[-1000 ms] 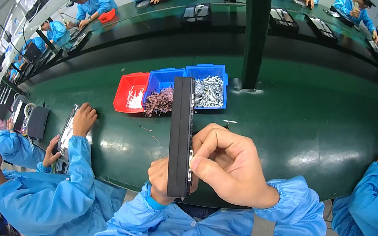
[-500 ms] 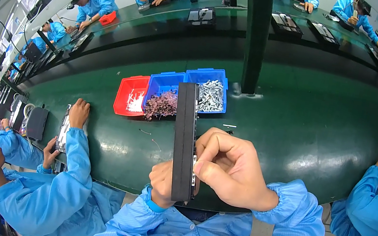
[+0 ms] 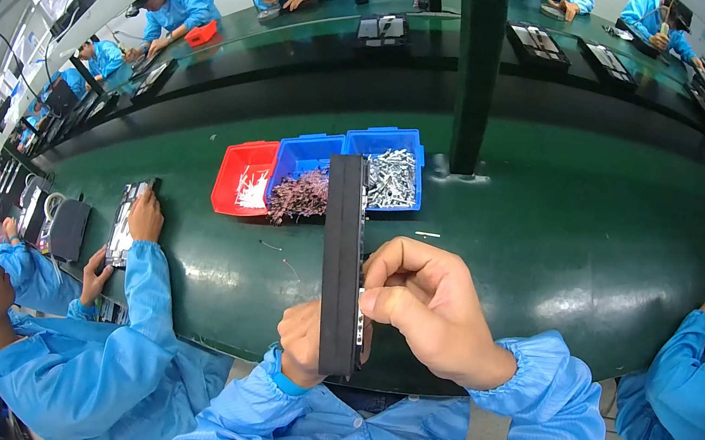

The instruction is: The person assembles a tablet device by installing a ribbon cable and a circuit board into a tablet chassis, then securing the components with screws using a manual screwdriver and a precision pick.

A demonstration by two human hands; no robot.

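Though slim, black case against right hand

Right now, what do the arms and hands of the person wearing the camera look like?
The left hand and right hand wear no gloves. The left sleeve and right sleeve are light blue, loose and wrinkled, with fine lines and gathered cuffs. A brighter blue band shows at the left wrist.

On the smooth green bench, a red plastic bin stands left of two adjoining blue plastic bins. Before them is a long black rectangular case, left hand at its left, right hand at its right. Beyond the right hand, a thin white strip lies flat.
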